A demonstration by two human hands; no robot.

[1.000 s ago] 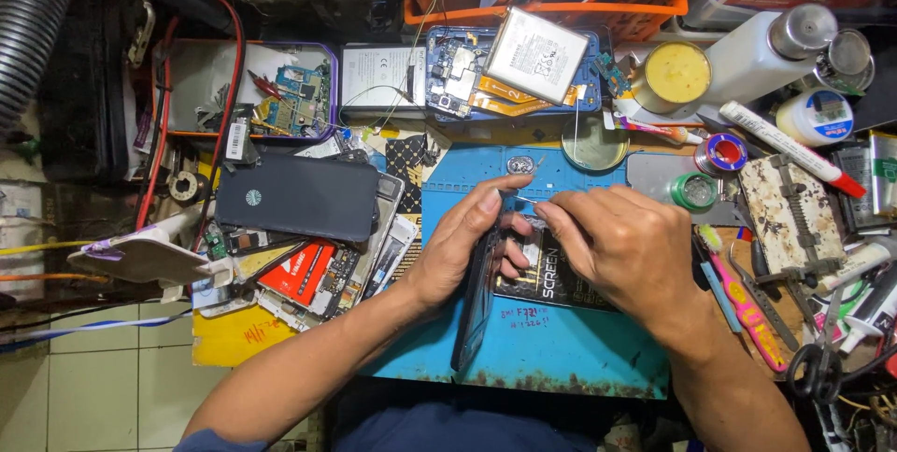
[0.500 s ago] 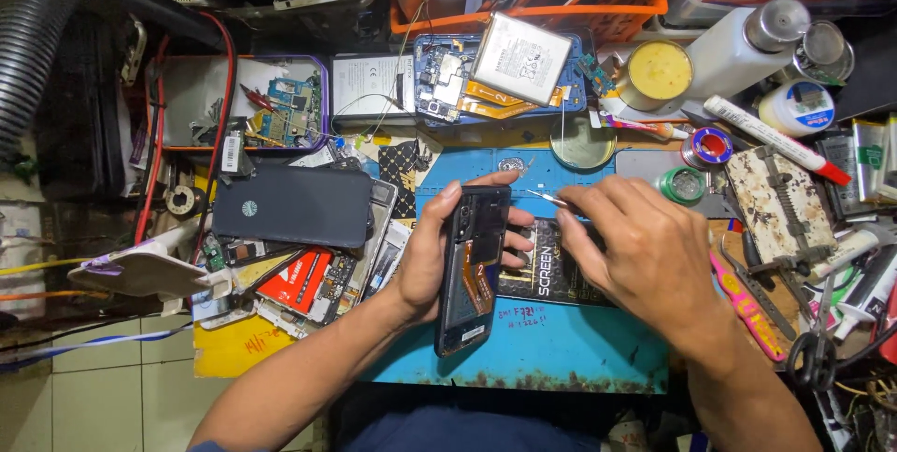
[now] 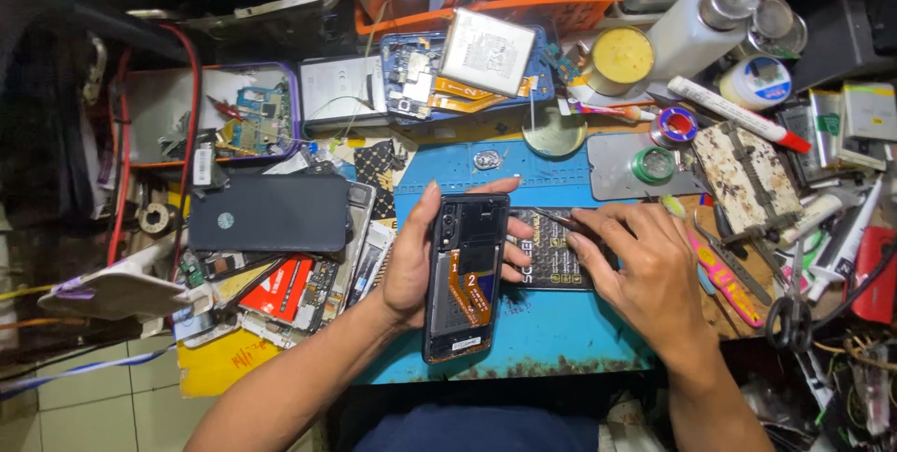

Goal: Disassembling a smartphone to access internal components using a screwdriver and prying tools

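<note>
My left hand (image 3: 411,261) grips an opened black phone (image 3: 464,276) with its back cover off, showing an orange flex cable and dark inner parts. The phone is held flat, facing up, over a blue work mat (image 3: 551,335). My right hand (image 3: 645,275) rests just right of the phone and pinches thin metal tweezers (image 3: 559,220), their tip pointing left toward the phone's upper right edge. A dark printed packet (image 3: 553,261) lies on the mat under my right hand.
A black phone back cover (image 3: 269,213) lies to the left amid circuit boards. A disassembled blue phone with a silver battery (image 3: 486,52) sits at the back. A white bottle (image 3: 696,27), a yellow tin (image 3: 623,58), solder spools, pens and scissors (image 3: 792,317) crowd the right.
My left hand has turned the phone from edge-on to flat, its open back facing up. My right hand has drawn back to the right, off the phone, with the tweezers.
</note>
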